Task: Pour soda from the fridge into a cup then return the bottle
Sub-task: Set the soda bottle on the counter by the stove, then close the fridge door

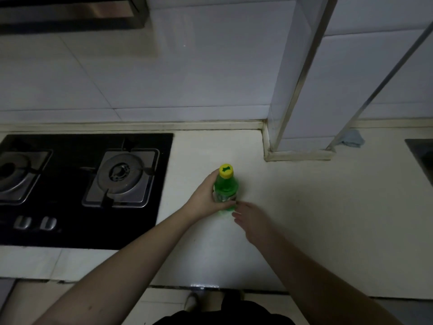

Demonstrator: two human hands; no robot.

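Both forearms are reaching out over the cream tabletop: the left hand is wrapping its grip round the green soda bottle, standing upright just right of the gas hob, while the right hand is hovering loose-fingered beside its base, holding nothing. Yellow cap is on and no cup is showing, so pouring looks not yet begun. Next move probably calls for unscrewing the cap and finding a cup.

dim, grainy wide-angle view (edges bowed), small glare on the counter's front edge, soft focus throughout
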